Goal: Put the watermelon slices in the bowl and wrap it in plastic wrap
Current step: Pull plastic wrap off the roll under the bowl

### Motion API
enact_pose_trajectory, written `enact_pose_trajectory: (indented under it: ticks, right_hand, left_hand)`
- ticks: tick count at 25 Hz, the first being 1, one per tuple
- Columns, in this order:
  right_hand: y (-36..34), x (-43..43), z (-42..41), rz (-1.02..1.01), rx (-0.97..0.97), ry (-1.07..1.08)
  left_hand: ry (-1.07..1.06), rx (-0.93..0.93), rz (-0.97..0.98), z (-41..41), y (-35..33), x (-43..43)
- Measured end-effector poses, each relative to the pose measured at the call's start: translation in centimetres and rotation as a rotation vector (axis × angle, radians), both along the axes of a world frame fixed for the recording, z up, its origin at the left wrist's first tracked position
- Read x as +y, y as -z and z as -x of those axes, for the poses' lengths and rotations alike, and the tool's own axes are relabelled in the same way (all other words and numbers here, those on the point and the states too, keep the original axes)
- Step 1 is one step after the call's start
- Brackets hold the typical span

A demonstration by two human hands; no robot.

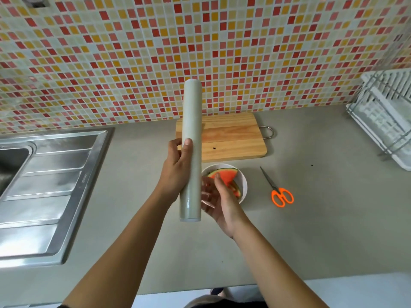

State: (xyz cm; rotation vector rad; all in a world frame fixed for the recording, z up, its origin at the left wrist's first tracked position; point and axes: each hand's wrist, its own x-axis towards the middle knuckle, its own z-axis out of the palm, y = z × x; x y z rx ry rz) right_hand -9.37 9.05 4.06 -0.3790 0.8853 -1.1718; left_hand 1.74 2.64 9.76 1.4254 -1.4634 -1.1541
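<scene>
**Hands start pulling plastic wrap from a roll above a bowl of watermelon**

Seen from above, on a grey kitchen counter [322,230] against a wall of small red, orange and cream tiles.

At far left is a steel sink [55,174] with a ribbed draining board. Moving right, the left hand [175,172] grips a long, pale roll of plastic wrap [192,121] around its lower half. The fingers are curled behind it and the thumb lies along the front. The roll is held in the air, nearly upright.

Just right of the roll's lower end, the right hand [222,203] pinches a short loose sheet of wrap [206,190]. Its fingers show through the clear film, with the thumb on top.

Below and behind that hand sits a white bowl [243,185] holding the watermelon slices [226,175], red flesh and green rind. The bowl is not yet covered. Behind the bowl lies a wooden cutting board [233,138]. Further right are orange-handled scissors [279,192], then a white dish rack [384,121] at the edge.

The roll looks stiff and light, easy to hold one-handed at the middle. The film is thin, limp and likely to cling to itself. It is probably best taken by its free edge, held wide and drawn out taut, so it does not bunch before it spans the bowl's rim.
</scene>
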Motion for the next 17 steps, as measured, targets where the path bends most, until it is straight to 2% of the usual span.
enact_pose_trajectory:
  ticks: [5,9,12,17]
  right_hand:
    - [-2.2,-3.0,-0.2,-0.020,0.070,0.054]
    - [-2.1,-3.5,0.7,-0.083,-0.078,0.123]
    - [-2.1,-3.4,0.7,-0.035,0.031,-0.030]
    - [-2.5,-3.2,0.8,-0.023,0.095,0.006]
  left_hand:
    - [-0.025,-0.047,0.012,-0.4,0.6,0.8]
    - [-0.048,-0.079,0.022,-0.5,1.5,1.6]
    - [-0.057,-0.022,0.020,-0.1,1.6,2.0]
    - [-0.066,-0.030,0.024,-0.2,1.5,2.1]
